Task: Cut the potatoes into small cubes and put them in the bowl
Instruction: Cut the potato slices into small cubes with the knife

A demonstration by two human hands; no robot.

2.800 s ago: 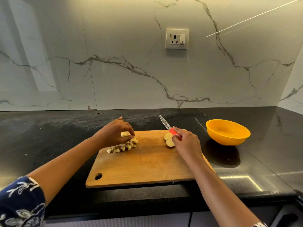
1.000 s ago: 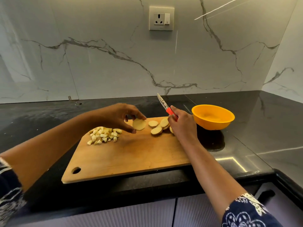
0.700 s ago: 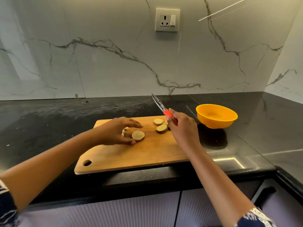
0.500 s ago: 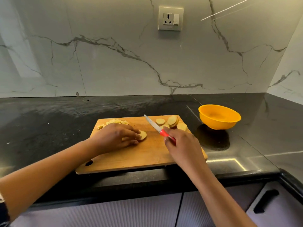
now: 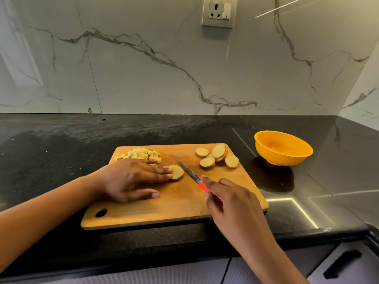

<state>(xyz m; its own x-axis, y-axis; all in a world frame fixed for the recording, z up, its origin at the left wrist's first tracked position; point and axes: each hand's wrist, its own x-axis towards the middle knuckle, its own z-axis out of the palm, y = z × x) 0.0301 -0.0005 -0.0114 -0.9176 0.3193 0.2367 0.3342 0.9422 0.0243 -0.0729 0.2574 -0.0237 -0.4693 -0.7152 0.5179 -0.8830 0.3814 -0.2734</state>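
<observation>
A wooden cutting board (image 5: 164, 203) lies on the black counter. My left hand (image 5: 131, 178) rests flat on it, straight fingertips pressing a round potato slice (image 5: 178, 171). My right hand (image 5: 229, 199) grips a red-handled knife (image 5: 189, 174), whose blade lies against the right edge of that slice. Several more potato slices (image 5: 218, 156) sit at the board's far right corner. A pile of small potato cubes (image 5: 141, 153) lies at the far left, partly behind my left hand. An orange bowl (image 5: 284, 148) stands to the right of the board and looks empty.
The black stone counter (image 5: 61, 152) runs along a marble wall with a power socket (image 5: 219, 12). The counter's front edge is just below the board, with cabinet fronts and a dark handle (image 5: 341, 264) underneath at the right.
My left hand took one slice from the right-hand group, laid it mid-board and now presses it flat. My right hand brought the knife down from raised to beside that slice.
</observation>
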